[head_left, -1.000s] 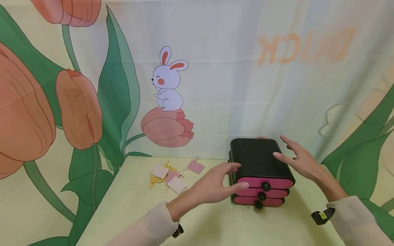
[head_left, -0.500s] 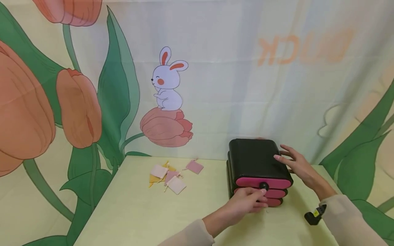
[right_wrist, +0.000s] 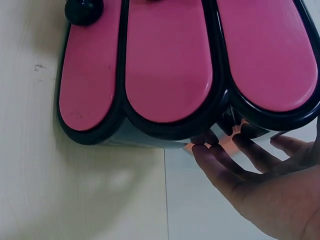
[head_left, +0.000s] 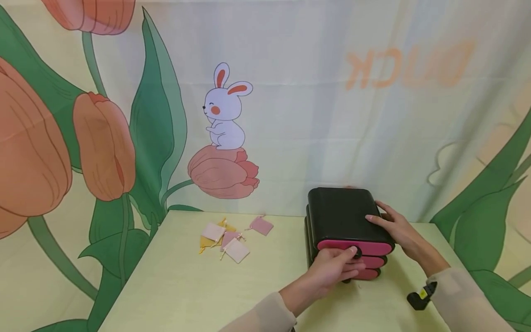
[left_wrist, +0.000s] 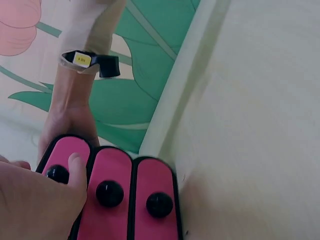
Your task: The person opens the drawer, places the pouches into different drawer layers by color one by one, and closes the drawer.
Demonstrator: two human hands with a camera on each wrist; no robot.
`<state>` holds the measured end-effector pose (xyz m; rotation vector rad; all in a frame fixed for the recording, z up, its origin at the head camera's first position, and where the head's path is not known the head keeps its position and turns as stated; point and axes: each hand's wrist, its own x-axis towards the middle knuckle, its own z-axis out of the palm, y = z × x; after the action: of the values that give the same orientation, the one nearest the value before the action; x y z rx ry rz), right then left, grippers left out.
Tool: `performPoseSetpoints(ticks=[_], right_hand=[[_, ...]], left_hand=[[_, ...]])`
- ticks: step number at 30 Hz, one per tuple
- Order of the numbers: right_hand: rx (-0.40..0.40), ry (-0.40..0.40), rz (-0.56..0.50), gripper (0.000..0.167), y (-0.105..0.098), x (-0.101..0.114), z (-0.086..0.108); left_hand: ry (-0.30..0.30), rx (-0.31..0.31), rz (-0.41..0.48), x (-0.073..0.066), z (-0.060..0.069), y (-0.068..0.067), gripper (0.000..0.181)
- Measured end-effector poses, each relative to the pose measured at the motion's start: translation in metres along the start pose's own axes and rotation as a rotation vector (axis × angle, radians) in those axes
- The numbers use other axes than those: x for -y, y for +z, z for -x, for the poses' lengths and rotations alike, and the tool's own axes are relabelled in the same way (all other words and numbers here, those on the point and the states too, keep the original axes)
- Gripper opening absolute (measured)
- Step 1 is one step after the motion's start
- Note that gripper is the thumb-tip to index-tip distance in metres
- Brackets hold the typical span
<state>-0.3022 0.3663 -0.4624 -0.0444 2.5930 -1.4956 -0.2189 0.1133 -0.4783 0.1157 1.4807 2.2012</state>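
"What lies at the left?"

"A pile of small drawstring pouches (head_left: 229, 239) on the desk (head_left: 178, 286), with a lone pink pouch (head_left: 261, 226) just right of it. Neither hand touches them."

"And the left hand (head_left: 329, 272)?"

"Its thumb and fingers close in a pinch on the top knob (left_wrist: 57, 174) of the drawer box (head_left: 344, 210). The box stands on the right part of the desk, near the far edge, its three pink fronts apparently closed."

"So what of the right hand (head_left: 400, 230)?"

"Fingers spread and slightly bent, it rests against the box's right side, thumb on the top. It braces rather than grips."

"What could go wrong?"

"A hard tug on that knob could drag or twist the whole box nearer, since only the light right hand steadies it. The knob is round and shiny, so fingers might slip. A drawer jerked too far could tip out."

"Any writing?"

"Orange lettering (head_left: 408, 67) on the backdrop (head_left: 290, 115) at far right, reading DUCK in mirror image. The right wristband (left_wrist: 109, 66) bears a yellow label (left_wrist: 81, 60) too small to read. No brand shows on the box."
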Motion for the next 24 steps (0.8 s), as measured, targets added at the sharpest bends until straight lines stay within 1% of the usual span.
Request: performPoseSetpoints(ticks=[4,7,10,13,17,24], right_hand=[[-0.005,0.007,0.0,0.096,0.002,0.003,0.001],[-0.01,0.001,0.006,0.097,0.004,0.005,0.001],[-0.026,0.0,0.006,0.097,0.004,0.007,0.0],[-0.037,0.013,0.005,0.098,0.005,0.006,0.0],[-0.04,0.038,0.003,0.1,0.006,0.007,-0.003],[-0.034,0.062,-0.011,0.1,0.005,0.012,-0.006]], left_hand=[[0.005,-0.067,0.028,0.001,0.001,0.005,0.032],[0.014,-0.125,0.024,0.0,0.001,0.007,0.03],[0.027,-0.164,0.017,0.0,-0.002,0.008,0.03],[0.027,-0.192,0.021,0.002,-0.006,0.009,0.031],[0.012,-0.231,0.021,0.002,-0.011,0.009,0.031],[-0.004,-0.288,0.038,0.004,-0.014,0.012,0.027]])
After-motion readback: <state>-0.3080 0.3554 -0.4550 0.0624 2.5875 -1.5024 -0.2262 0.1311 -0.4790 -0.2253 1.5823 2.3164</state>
